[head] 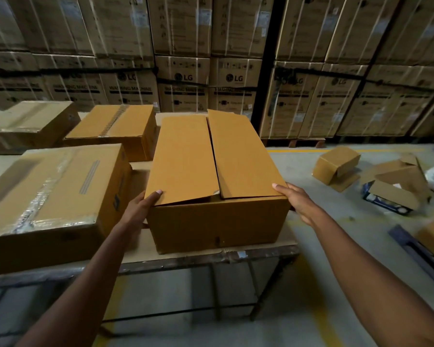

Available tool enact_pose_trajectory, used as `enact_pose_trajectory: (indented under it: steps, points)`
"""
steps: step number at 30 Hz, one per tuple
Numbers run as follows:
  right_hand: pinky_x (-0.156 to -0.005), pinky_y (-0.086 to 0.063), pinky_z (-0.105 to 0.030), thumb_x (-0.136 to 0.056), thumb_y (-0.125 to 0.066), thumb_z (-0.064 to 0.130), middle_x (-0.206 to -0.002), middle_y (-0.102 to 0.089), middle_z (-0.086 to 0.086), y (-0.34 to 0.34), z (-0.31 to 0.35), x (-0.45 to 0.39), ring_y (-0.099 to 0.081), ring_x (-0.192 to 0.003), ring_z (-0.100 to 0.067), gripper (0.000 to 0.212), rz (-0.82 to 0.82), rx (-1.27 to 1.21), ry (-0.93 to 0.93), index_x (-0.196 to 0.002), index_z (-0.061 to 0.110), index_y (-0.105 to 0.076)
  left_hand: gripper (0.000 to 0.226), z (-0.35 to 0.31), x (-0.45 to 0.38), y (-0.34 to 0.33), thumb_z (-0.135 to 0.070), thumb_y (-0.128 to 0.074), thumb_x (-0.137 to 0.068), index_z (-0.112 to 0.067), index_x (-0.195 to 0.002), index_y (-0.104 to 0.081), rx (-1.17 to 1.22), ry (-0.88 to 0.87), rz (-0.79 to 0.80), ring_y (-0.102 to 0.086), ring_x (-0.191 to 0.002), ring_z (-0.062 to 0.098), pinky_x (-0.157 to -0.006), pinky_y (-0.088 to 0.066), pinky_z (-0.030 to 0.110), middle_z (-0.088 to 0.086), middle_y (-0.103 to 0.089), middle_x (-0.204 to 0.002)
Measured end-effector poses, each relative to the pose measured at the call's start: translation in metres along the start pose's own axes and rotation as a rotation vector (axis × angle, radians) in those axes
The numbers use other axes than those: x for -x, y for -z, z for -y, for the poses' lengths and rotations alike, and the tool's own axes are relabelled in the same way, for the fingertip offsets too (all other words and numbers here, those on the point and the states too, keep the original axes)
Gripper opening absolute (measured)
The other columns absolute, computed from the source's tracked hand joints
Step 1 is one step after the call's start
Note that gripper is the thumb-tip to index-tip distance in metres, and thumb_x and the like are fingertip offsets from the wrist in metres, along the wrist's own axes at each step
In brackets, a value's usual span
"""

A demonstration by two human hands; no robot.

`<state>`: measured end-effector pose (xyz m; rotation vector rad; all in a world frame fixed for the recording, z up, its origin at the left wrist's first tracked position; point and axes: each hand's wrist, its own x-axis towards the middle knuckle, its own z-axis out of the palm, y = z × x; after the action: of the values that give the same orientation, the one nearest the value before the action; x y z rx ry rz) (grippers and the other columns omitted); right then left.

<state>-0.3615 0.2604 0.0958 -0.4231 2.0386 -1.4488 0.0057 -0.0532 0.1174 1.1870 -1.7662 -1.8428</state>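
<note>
Forearms are spanning the foreground, left hand (138, 209) and right hand (298, 204) clasping the near top corners of the untaped carton (221, 221) sitting at the right end of the worktop (186, 249), thumbs pinning its loose flaps; pressing evenly downward is probably seating them flush.

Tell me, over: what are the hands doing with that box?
Left hand and right hand grip the box at its near corners. Box on table, flaps folded, untaped. Taped box close on its left.

Near box (218, 171): matt tan corrugated cardboard, untaped. Left box (48, 196): same cardboard, glossy clear tape, wrinkled. Table (186, 259): cardboard-covered top, dark metal frame. Floor (311, 271): smooth concrete.
</note>
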Motion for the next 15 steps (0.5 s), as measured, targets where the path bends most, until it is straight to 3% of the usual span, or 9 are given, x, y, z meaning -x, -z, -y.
enact_pose_trajectory:
  steps: [6,15]
  points:
    - [-0.115,-0.045,-0.051,-0.068,-0.081,0.069,-0.135,-0.069,0.004,0.012,0.021,0.051,-0.064,-0.125,-0.021,0.09,-0.005,0.013,0.045,-0.144,0.026,-0.06,0.067,0.015,0.021,-0.034,-0.06,-0.065,-0.089,-0.027,-0.146,-0.05,0.097,-0.007,-0.048,-0.062,-0.109,0.027,-0.078,-0.053,0.045,0.007,-0.063,-0.126]
    - [-0.116,-0.044,-0.05,-0.052,-0.079,0.088,-0.146,-0.062,0.003,0.063,-0.015,0.041,-0.058,-0.134,-0.023,0.119,0.012,0.003,0.089,-0.15,0.027,-0.053,0.065,0.02,0.046,-0.076,-0.06,-0.065,-0.089,-0.027,-0.143,-0.053,0.132,-0.024,-0.09,-0.062,-0.11,0.028,-0.081,-0.05,0.048,0.008,-0.065,-0.125]
